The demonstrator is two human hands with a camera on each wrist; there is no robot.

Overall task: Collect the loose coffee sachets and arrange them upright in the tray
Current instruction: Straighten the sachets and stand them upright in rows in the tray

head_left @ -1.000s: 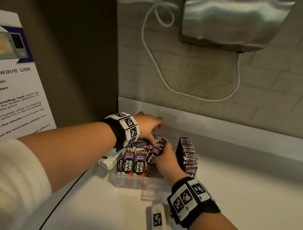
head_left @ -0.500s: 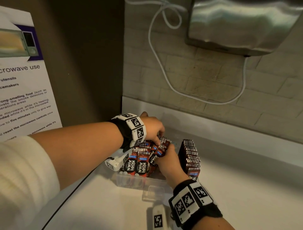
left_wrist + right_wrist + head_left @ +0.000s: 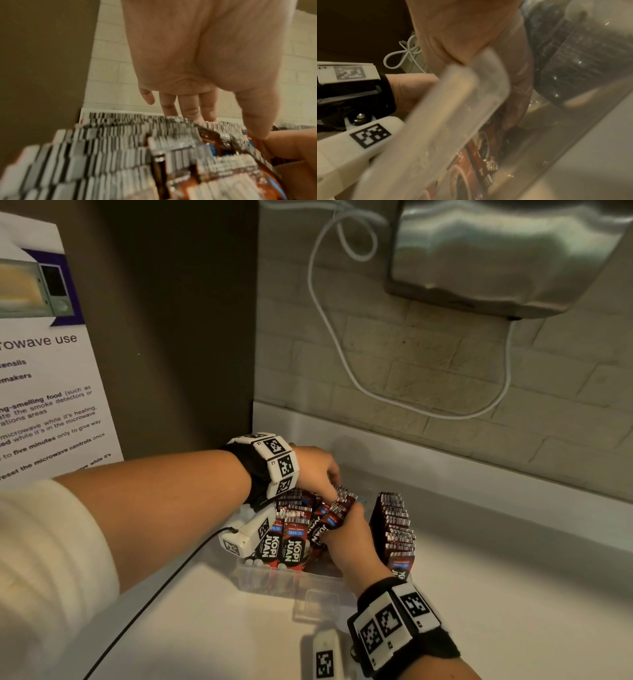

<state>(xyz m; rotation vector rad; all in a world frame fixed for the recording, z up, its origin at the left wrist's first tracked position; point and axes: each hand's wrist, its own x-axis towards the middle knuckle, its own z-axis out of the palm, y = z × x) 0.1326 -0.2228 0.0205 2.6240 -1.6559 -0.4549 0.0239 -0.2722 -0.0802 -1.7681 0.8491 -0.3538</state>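
Observation:
A clear plastic tray sits on the white counter near the corner. Red-and-black coffee sachets stand upright in its left part. Another upright row stands at the right; whether it is inside the tray I cannot tell. My right hand reaches into the tray and grips a tilted bundle of sachets. My left hand comes from above and pinches the bundle's tops between thumb and fingers. In the left wrist view the fingers go behind the sachet tops. The tray wall hides much of my right hand.
A steel dispenser hangs on the tiled wall above, with a white cable looping below it. A microwave notice is stuck on the dark panel at the left. A black cable crosses the counter.
My left hand has dropped from beyond the sachets onto the bundle's tops. My right hand stays in the tray with the bundle. The view has shifted slightly.

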